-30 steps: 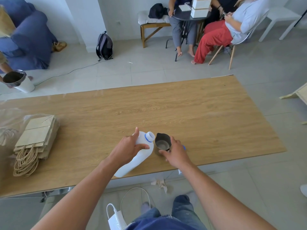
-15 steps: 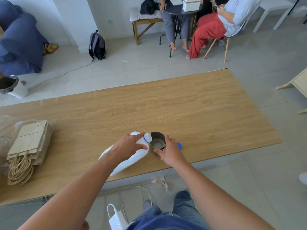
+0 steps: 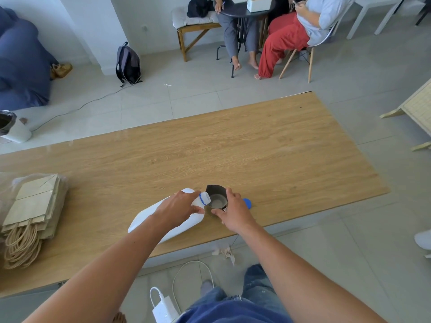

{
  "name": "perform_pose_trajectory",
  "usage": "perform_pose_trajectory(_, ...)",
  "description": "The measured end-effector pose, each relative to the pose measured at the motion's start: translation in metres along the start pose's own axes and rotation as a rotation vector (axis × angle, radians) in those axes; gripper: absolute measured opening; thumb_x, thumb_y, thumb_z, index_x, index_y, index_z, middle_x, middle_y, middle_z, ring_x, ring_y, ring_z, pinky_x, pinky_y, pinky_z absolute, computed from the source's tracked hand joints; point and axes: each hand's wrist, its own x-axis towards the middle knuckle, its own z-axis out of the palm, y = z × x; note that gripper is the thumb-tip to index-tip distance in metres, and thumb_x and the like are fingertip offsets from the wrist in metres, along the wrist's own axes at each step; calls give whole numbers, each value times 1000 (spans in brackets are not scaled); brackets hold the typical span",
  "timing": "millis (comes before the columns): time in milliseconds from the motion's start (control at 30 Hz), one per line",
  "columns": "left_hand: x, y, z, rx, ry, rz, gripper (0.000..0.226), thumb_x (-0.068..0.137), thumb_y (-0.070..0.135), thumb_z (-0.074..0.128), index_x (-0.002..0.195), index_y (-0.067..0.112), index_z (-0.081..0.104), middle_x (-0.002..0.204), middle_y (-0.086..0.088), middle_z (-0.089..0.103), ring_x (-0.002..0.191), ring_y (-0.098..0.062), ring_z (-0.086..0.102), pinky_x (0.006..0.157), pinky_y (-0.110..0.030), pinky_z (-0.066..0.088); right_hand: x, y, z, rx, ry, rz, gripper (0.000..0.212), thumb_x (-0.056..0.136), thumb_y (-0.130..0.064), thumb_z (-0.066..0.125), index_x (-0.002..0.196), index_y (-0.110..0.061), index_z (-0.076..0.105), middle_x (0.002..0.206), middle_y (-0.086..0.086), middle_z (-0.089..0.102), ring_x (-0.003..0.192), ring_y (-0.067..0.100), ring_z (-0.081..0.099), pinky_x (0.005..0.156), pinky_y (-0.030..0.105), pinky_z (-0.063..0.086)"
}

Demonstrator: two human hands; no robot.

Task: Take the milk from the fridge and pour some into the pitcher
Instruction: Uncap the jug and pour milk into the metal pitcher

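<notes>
Your left hand point(image 3: 177, 209) is wrapped over the upper body of the white milk bottle point(image 3: 149, 223), clamped on it just behind the neck. The bottle is tipped well over, its base toward your left forearm and its open, blue-ringed mouth point(image 3: 205, 198) at the rim of the metal pitcher point(image 3: 217, 199). Your right hand point(image 3: 234, 212) is closed around the near side of the pitcher, thumb on one side and fingers on the other, steadying it on the wooden table point(image 3: 256, 159). The two hands sit just beside each other, with the bottle neck and pitcher between them. Inside the pitcher you can see a shallow pale layer at the bottom; whether a stream is running cannot be told. The blue cap point(image 3: 247, 203) lies on the table just beyond your right hand. Well off to your left rests a stack of paper bags point(image 3: 32, 206) with rope handles.
</notes>
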Motion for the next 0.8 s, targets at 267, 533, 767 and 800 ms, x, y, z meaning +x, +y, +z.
perform_pose_trajectory(267, 4, 6, -8, 69, -41, 10, 65, 109, 47, 68, 167, 25, 49, 130, -16, 71, 109, -37, 73, 69, -33, 43, 2, 1, 1, -11, 1, 12, 100, 101, -53, 77, 174, -21, 17, 161, 11, 41, 115, 32, 75, 101, 45, 61)
perform_pose_trajectory(533, 5, 11, -14, 140, -57, 9, 69, 108, 50, 67, 168, 23, 47, 131, -17, 71, 102, -34, 71, 69, -34, 42, 1, 1, 1, -18, 4, 6, 102, 101, -53, 77, 175, -20, 15, 164, 12, 39, 119, 32, 73, 106, 44, 59)
perform_pose_trajectory(767, 5, 13, -15, 136, -64, -1, 66, 107, 50, 69, 164, 22, 51, 128, -15, 71, 91, -27, 60, 69, -35, 44, 0, 0, 2, -10, 0, 9, 100, 102, -52, 76, 175, -21, 15, 163, 12, 39, 119, 32, 73, 105, 45, 59)
perform_pose_trajectory(800, 5, 12, -15, 138, -64, -2, 66, 107, 50, 69, 163, 21, 51, 128, -14, 70, 92, -26, 59, 71, -35, 45, 0, 0, 2, -10, -1, 10, 100, 102, -52, 76, 175, -21, 16, 163, 12, 40, 119, 32, 73, 105, 45, 59)
